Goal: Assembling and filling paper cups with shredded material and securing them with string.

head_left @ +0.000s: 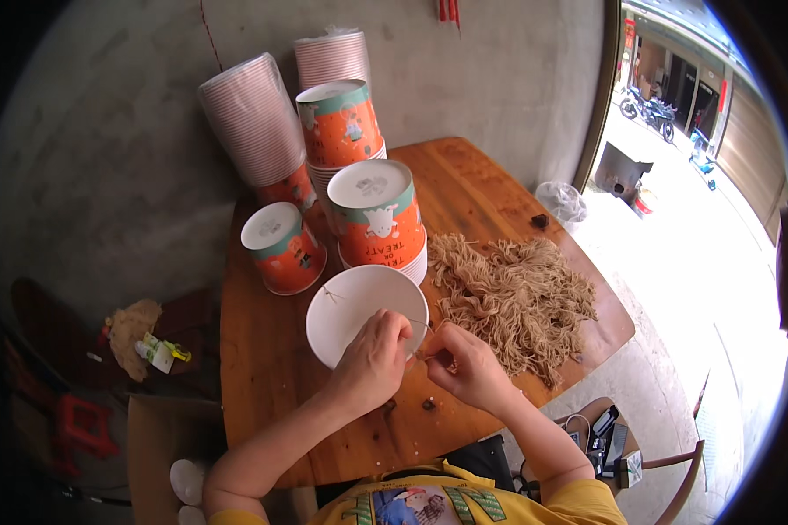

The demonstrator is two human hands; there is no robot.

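Round white paper bucket (350, 304) stands open mouth up on the brown wooden tabletop (473, 192), its outer wall out of sight and its near right rim partly covered by the left hand (372, 360). Behind it, stacked upturned orange, green and white paper buckets (376, 232) hide part of the tabletop's back edge. At the right, a loose heap of tan cords (525, 302) spreads close to the right edge. Room to move lies at the tabletop's front left and past the heap; bare forearms (280, 430) cross the front edge. The left hand is curled, its fingertips hidden, so its grip cannot be told; the right hand (469, 363) pinches narrowly on a thin tan cord (420, 325), hard to trace between the fingers.
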